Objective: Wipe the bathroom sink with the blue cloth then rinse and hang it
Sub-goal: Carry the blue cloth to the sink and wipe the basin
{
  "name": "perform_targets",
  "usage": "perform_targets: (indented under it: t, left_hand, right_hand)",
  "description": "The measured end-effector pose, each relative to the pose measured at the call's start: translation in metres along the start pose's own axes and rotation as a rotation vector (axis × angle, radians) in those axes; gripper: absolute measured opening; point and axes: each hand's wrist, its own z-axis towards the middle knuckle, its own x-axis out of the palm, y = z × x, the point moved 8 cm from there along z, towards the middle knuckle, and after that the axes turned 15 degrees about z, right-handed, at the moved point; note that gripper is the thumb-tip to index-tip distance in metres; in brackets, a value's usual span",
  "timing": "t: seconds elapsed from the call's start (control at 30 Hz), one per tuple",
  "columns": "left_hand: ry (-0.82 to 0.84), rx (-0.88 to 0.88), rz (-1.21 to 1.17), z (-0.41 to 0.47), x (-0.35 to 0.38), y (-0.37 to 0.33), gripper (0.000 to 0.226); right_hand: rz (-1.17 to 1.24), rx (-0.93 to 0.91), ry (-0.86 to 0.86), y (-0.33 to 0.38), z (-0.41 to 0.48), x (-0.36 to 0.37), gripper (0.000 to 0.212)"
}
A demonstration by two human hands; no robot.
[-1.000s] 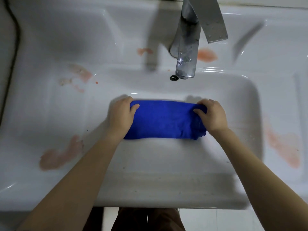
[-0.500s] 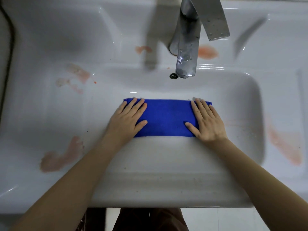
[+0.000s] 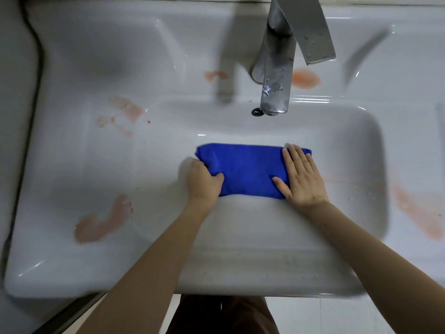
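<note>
A folded blue cloth (image 3: 248, 171) lies in the basin of the white sink (image 3: 349, 237), below the tap. My left hand (image 3: 204, 183) grips the cloth's lower left corner, thumb on top and fingers curled under the edge. My right hand (image 3: 301, 177) lies flat on the cloth's right end with straight fingers pressing it down against the basin.
A metal tap (image 3: 277, 68) with its lever juts over the back of the basin, above a small dark overflow hole (image 3: 257, 112). Pinkish stains mark the sink's left ledge (image 3: 103, 222), right ledge (image 3: 419, 213) and the area beside the tap base (image 3: 305, 78).
My left hand went from lying flat on the cloth to curling round its lower left corner. My right hand stays flat on the right end.
</note>
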Motion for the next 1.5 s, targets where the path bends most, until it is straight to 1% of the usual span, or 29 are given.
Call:
perform_targets:
  t: [0.07, 0.13, 0.23, 0.3, 0.37, 0.5, 0.57, 0.63, 0.7, 0.77, 0.8, 0.83, 0.87, 0.9, 0.93, 1.0, 1.03, 1.07, 1.1, 1.17, 1.2, 1.27, 1.33, 1.4, 1.5]
  left_hand:
    - [0.139, -0.016, -0.094, 0.004, 0.008, 0.003, 0.021]
    - [0.216, 0.005, -0.168, 0.003, 0.009, 0.003, 0.02]
    - [0.168, 0.156, -0.197, 0.002, -0.001, -0.003, 0.018]
    - [0.182, 0.219, -0.273, -0.003, -0.002, -0.011, 0.01]
    - [0.223, 0.258, -0.379, -0.011, 0.001, -0.024, 0.021]
    - [0.24, 0.369, -0.402, -0.025, 0.014, -0.065, 0.046]
    - [0.225, 0.421, -0.355, -0.031, 0.028, -0.092, 0.057]
    - [0.2, 0.485, -0.275, -0.038, 0.047, -0.12, 0.061]
    - [0.29, 0.482, -0.19, -0.044, 0.077, -0.14, 0.06]
    - [0.359, 0.517, 0.077, -0.049, 0.102, -0.15, 0.058]
    - [0.349, 0.543, 0.178, -0.051, 0.106, -0.151, 0.056]
    - [0.315, 0.564, 0.185, -0.052, 0.104, -0.152, 0.051]
    - [0.272, 0.585, 0.123, -0.054, 0.097, -0.154, 0.043]
    - [0.193, 0.619, 0.064, -0.054, 0.086, -0.152, 0.034]
    - [0.078, 0.666, 0.052, -0.054, 0.072, -0.15, 0.03]
    - [-0.167, 0.745, 0.177, -0.053, 0.052, -0.14, 0.031]
    - [-0.23, 0.756, 0.273, -0.05, 0.049, -0.135, 0.035]
    - [-0.221, 0.759, 0.371, -0.046, 0.054, -0.128, 0.041]
    - [-0.163, 0.771, 0.467, -0.044, 0.065, -0.122, 0.046]
    - [-0.054, 0.832, 0.641, -0.045, 0.093, -0.108, 0.053]
    - [-0.039, 0.859, 0.689, -0.046, 0.103, -0.103, 0.055]
    - [-0.03, 0.864, 0.713, -0.045, 0.109, -0.098, 0.057]
    - [-0.005, 0.868, 0.675, -0.043, 0.105, -0.098, 0.058]
    - [-0.001, 0.866, 0.592, -0.043, 0.087, -0.098, 0.056]
    - [-0.076, 0.826, 0.51, -0.045, 0.041, -0.085, 0.049]
  right_hand:
    - [0.013, -0.006, 0.001, 0.001, 0.0, -0.001, 0.083]
    - [0.027, -0.018, 0.001, 0.001, 0.0, -0.002, 0.083]
    - [-0.008, -0.031, -0.001, -0.003, 0.0, -0.005, 0.084]
    - [-0.052, -0.003, -0.017, -0.011, -0.003, -0.01, 0.085]
    - [-0.079, 0.01, 0.007, -0.018, -0.007, -0.014, 0.086]
    - [-0.09, -0.02, 0.06, -0.03, -0.017, -0.025, 0.087]
    - [-0.105, -0.034, 0.067, -0.035, -0.024, -0.031, 0.088]
    - [-0.106, -0.024, 0.063, -0.039, -0.029, -0.034, 0.092]
    - [-0.094, -0.004, 0.061, -0.043, -0.031, -0.035, 0.095]
    - [-0.045, -0.013, 0.042, -0.044, -0.032, -0.038, 0.093]
    - [-0.004, -0.021, 0.029, -0.044, -0.032, -0.04, 0.089]
    - [0.043, -0.026, 0.01, -0.044, -0.032, -0.043, 0.083]
    - [0.096, -0.028, -0.017, -0.045, -0.032, -0.047, 0.074]
    - [0.156, -0.03, -0.049, -0.045, -0.033, -0.051, 0.066]
    - [0.221, -0.028, -0.088, -0.046, -0.034, -0.054, 0.061]
    - [0.365, -0.011, -0.192, -0.047, -0.036, -0.064, 0.055]
    - [0.422, -0.005, -0.239, -0.045, -0.037, -0.068, 0.052]
    - [0.449, -0.015, -0.265, -0.04, -0.036, -0.07, 0.049]
    - [0.447, -0.046, -0.273, -0.032, -0.033, -0.07, 0.049]
    - [0.383, -0.118, -0.235, -0.014, -0.022, -0.059, 0.052]
    - [0.337, -0.131, -0.193, -0.009, -0.017, -0.05, 0.054]
    - [0.206, -0.116, -0.104, -0.006, -0.011, -0.029, 0.058]
    - [0.098, -0.091, -0.059, -0.01, -0.009, -0.017, 0.059]
    - [0.087, -0.085, -0.063, -0.008, -0.008, -0.019, 0.059]
    - [0.126, -0.109, -0.06, 0.004, 0.0, -0.024, 0.063]
